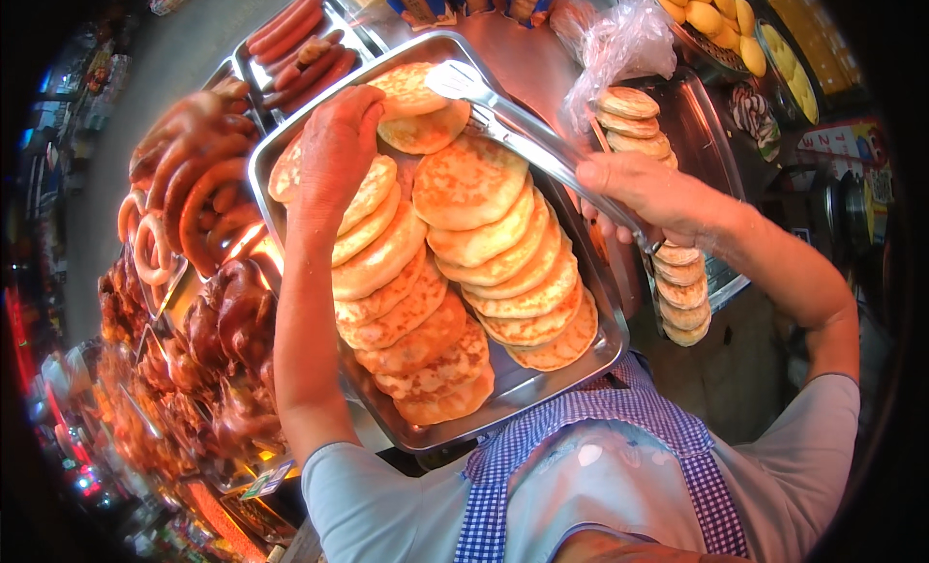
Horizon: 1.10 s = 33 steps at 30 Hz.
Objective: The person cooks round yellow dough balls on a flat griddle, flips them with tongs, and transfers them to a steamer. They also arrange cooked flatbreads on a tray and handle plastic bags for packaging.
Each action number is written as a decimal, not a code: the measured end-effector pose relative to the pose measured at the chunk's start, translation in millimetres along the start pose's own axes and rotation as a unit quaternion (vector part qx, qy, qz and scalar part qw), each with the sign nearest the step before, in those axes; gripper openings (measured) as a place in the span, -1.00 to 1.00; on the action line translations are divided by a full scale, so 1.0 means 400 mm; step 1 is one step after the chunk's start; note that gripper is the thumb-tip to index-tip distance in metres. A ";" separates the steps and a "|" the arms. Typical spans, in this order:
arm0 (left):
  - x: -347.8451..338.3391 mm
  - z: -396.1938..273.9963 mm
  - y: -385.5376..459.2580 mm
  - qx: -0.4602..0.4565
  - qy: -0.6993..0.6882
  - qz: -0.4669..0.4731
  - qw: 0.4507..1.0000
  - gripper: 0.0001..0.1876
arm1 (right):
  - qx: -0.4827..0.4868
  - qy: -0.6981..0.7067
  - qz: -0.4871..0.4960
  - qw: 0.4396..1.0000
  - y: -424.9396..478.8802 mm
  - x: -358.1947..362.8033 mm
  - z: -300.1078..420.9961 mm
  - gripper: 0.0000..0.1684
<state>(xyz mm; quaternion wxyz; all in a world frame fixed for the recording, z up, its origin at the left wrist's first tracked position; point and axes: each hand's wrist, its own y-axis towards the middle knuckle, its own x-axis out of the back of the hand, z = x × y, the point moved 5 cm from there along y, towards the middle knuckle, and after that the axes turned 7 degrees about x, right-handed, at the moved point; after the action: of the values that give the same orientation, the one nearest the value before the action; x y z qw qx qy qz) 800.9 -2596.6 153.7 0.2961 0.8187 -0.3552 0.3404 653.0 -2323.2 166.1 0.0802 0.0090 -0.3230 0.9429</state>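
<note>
Two overlapping rows of browned round flatbreads (472,186) lie in a large metal tray (617,331) before me. My right hand (646,193) grips metal serving tongs (537,142) by the handle end. The tongs' slotted tip rests at a flatbread (410,88) near the tray's far edge, with another flatbread (428,128) just below it. My left hand (341,142) is over the tray's far left part, fingers curled down by the left edge of that far flatbread; whether they hold it cannot be told.
Sausages (287,26) fill a tray beyond mine, with sausage coils (210,193) and dark roasted meats (239,302) at left. On the right, small round cakes (628,102) line a dark tray (697,128) near a crumpled plastic bag (624,40). Yellow buns (704,19) sit at upper right.
</note>
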 end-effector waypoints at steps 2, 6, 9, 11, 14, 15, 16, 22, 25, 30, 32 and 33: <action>0.010 0.016 -0.004 -0.004 0.000 0.007 1.000 -0.85 | 0.025 0.049 0.003 0.998 -0.003 -0.021 -0.016 -0.49; 0.002 0.041 -0.029 -0.006 -0.029 0.058 0.998 -0.74 | 0.048 0.131 -0.029 0.990 -0.033 -0.034 -0.054 -0.57; -0.008 0.035 -0.053 -0.038 -0.001 0.079 0.996 -0.64 | 0.040 0.111 -0.039 0.992 -0.032 -0.031 -0.070 -0.62; -0.020 0.021 -0.059 -0.064 0.026 0.087 0.994 -0.56 | 0.049 0.105 -0.041 0.992 -0.036 -0.031 -0.066 -0.63; -0.021 -0.004 -0.052 -0.120 0.087 0.055 0.987 -0.56 | 0.081 0.106 -0.043 0.990 -0.047 -0.031 -0.047 -0.63; -0.020 -0.011 -0.044 -0.137 0.101 0.042 0.984 -0.56 | 0.091 0.105 -0.044 0.989 -0.051 -0.032 -0.042 -0.63; -0.024 -0.007 -0.035 -0.116 0.117 0.052 0.985 -0.59 | 0.101 0.104 -0.047 0.988 -0.054 -0.031 -0.036 -0.63; -0.028 0.015 0.002 -0.059 -0.006 0.065 0.996 -0.63 | 0.090 0.113 -0.026 0.989 -0.035 -0.030 -0.053 -0.59; -0.026 0.047 0.021 0.002 -0.081 0.081 0.993 -0.67 | 0.030 0.109 -0.014 0.994 -0.024 -0.031 -0.082 -0.57; -0.005 0.068 0.050 0.009 -0.075 -0.014 0.997 -0.69 | 0.029 0.196 0.002 0.980 -0.030 -0.043 -0.092 -0.46; -0.005 0.055 0.045 -0.022 -0.035 -0.051 0.998 -0.68 | 0.024 0.209 0.003 0.978 -0.026 -0.048 -0.091 -0.48; -0.015 0.046 0.036 -0.032 -0.010 -0.041 0.999 -0.68 | 0.019 0.206 0.004 0.978 -0.020 -0.050 -0.091 -0.49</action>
<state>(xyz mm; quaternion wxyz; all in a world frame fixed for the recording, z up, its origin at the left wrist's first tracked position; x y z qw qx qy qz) 792.9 -2616.1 141.7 0.3320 0.8262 -0.3349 0.3084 675.0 -2297.7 140.8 0.1412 -0.1853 -0.2819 0.9307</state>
